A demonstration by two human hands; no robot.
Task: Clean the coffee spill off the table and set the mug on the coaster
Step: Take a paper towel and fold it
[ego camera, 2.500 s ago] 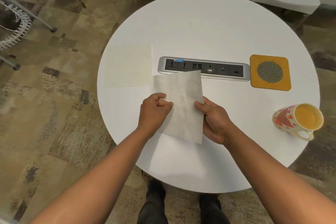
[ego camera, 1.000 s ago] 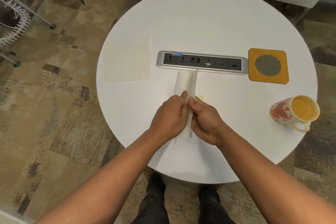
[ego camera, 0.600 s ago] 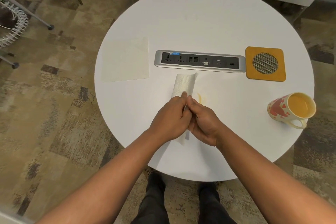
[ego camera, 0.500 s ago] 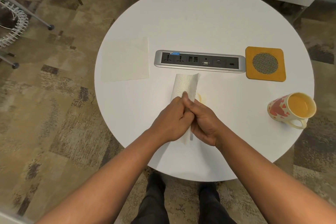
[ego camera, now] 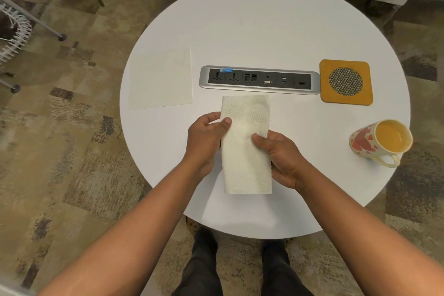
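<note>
Gripping a folded paper towel [ego camera: 245, 142] by its long edges, the left hand [ego camera: 204, 138] and right hand [ego camera: 281, 156] hold it over the middle of the white tabletop [ego camera: 264, 24] — thumbs on top. At three o'clock sits the heart-patterned mug [ego camera: 377, 142], off the orange coaster [ego camera: 346, 82] at about two o'clock — the two are apart. Any spill lies hidden beneath the towel.
</note>
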